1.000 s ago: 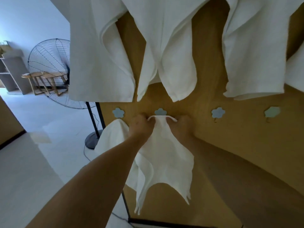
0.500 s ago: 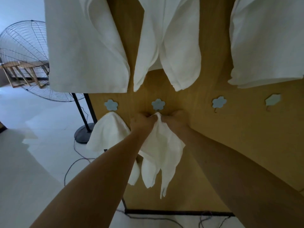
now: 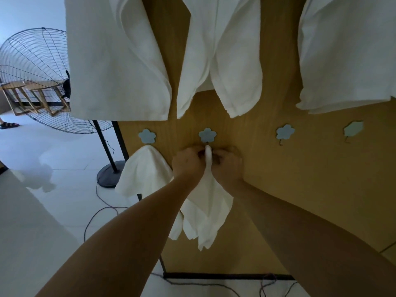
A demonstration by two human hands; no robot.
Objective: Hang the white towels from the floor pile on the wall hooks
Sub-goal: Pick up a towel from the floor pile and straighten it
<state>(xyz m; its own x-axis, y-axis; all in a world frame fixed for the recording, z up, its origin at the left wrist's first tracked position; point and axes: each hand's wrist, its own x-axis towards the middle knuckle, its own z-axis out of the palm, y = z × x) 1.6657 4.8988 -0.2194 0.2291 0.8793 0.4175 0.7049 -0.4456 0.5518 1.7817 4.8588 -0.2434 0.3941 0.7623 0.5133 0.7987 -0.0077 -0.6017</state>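
Midway through the hanging job, by the look of the board. Left hand [image 3: 188, 161] and right hand [image 3: 227, 162] both pinching the gathered top of a white towel [image 3: 205, 209] just under the second flower hook [image 3: 207, 135], centre of the frame; fingers of each grip curled round the cloth, which droops in points toward the lower middle. Loop apparently at the hook's peg, though whether seated there cannot be told.

Done so far, as far as shown: one small towel [image 3: 145, 170] hung from the leftmost flower hook [image 3: 147, 136], and three larger towels along the top of the frame, at upper left [image 3: 115, 61], upper centre [image 3: 218, 56] and upper right [image 3: 345, 52], their hooks out of view above.

Left to do, judging from the lower row: two bare flower hooks, one right of centre [image 3: 284, 132] and one further right [image 3: 353, 129]. Floor pile not in view, so number of towels remaining unknown.

Count: five towels, four flower hooks, two occupied or nearly so. Also present: one standing fan [image 3: 36, 80] at the left edge, wooden stools [image 3: 32, 97] behind it, loose cables [image 3: 100, 211] across the pale floor.
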